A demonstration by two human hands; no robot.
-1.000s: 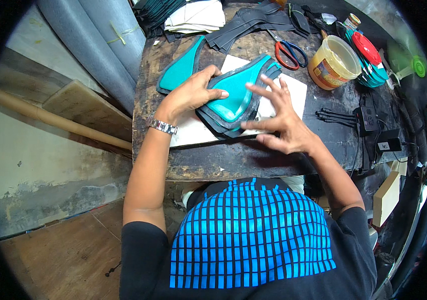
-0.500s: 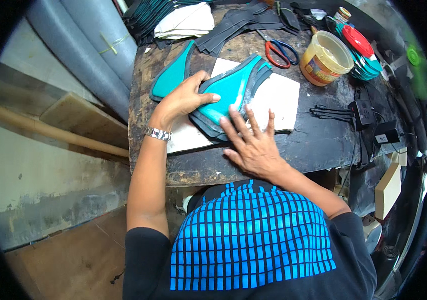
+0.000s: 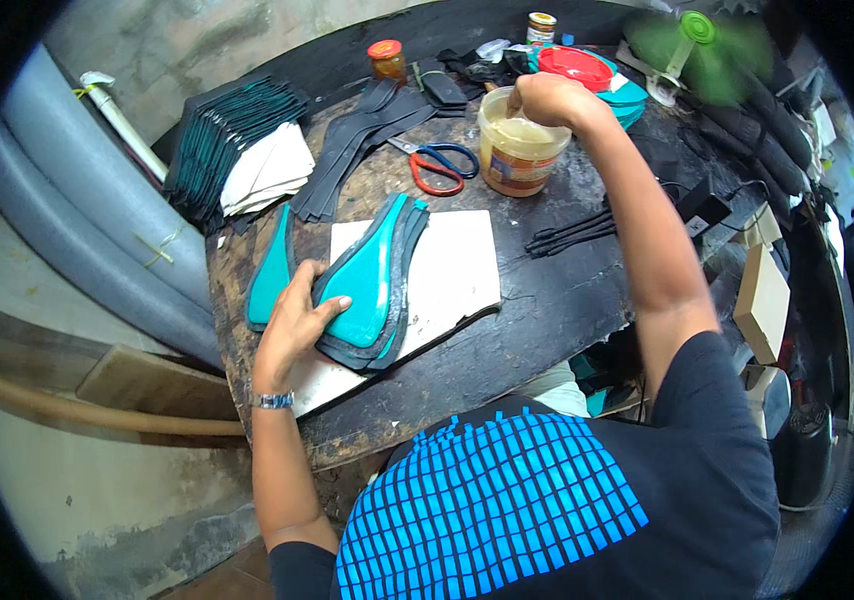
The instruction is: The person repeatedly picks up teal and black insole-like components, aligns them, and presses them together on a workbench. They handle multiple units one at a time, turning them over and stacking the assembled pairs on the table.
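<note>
I see the left hand spread flat, pressing the teal soles onto the white board on the desk. Right hand is closed over the glue tub beyond the board, apparently pinching a small tool; I can't make it out. Scissors lie just left of the tub. Risks: glue dripping across the board, or the stack sliding if pressure eases.

Single head-worn fisheye, looking steeply down over worktable, close range; edges bend at rim.
</note>
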